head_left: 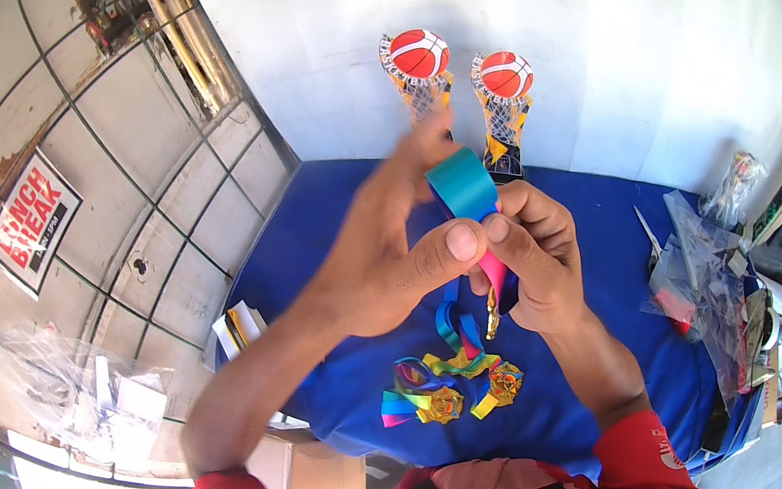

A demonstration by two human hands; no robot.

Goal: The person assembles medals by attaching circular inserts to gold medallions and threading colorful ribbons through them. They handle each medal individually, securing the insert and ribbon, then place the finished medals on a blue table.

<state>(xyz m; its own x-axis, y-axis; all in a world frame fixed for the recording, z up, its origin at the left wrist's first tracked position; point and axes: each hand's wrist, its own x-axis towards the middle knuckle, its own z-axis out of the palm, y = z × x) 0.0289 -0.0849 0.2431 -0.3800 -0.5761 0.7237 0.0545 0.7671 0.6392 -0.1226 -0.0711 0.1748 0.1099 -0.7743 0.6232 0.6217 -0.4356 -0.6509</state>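
1. Medal ribbon (pixel 463 183), teal outside, pink lower down: looped above middle of blue-covered table (pixel 610 222), between both hands. Gold piece (pixel 492 313) at lower end, edge-on, likely a medal.
2. Right hand (pixel 540 258): thumb and fingers pinch ribbon just under loop.
3. Left hand (pixel 370 273): fingers spread, blurred; thumb right beside ribbon, can't tell if touching.
4. Handling (judged): ribbon light, soft, satiny, apt to slip or twist. Gold end probably rigid, heavier. Best hold: flat pinch on band below loop.
5. Near part of table: two gold medals (pixel 505 384), ribbons heaped loosely around them; likely snag spot.
6. Far edge of table: two basketball trophies (pixel 506 75), upright, look tippy; left fingertips overlap one in view, gap unclear.
7. Right edge of table: clear plastic bags (pixel 703 269). Beyond left edge: wire-grid wall (pixel 183 174). Most room: blue cloth right of right hand.
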